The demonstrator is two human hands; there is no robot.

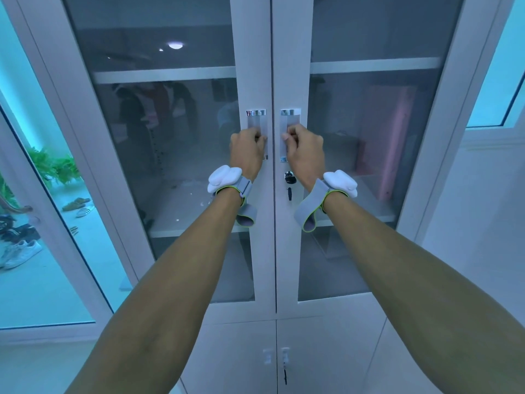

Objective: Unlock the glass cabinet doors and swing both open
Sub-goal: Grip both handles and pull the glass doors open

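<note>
Room: white walls and a glazed door [51, 194] at left, with shoes [20, 253] seen on the floor beyond it.
Cabinet [274, 322]: white, filling the view; both glass doors are seen shut, meeting at the centre seam.
Left glass door [159, 155]: shelves visible behind it.
Right glass door [366, 155]: a pink item is seen inside.
Left hand [246, 150]: curled closed on the left recessed handle [257, 120].
Right hand [305, 152]: curled closed on the right recessed handle [290, 118].
Wrist bands [227, 182]: worn on both wrists.
Lock [290, 177]: just below the right handle, a key [289, 193] hanging under it.
</note>
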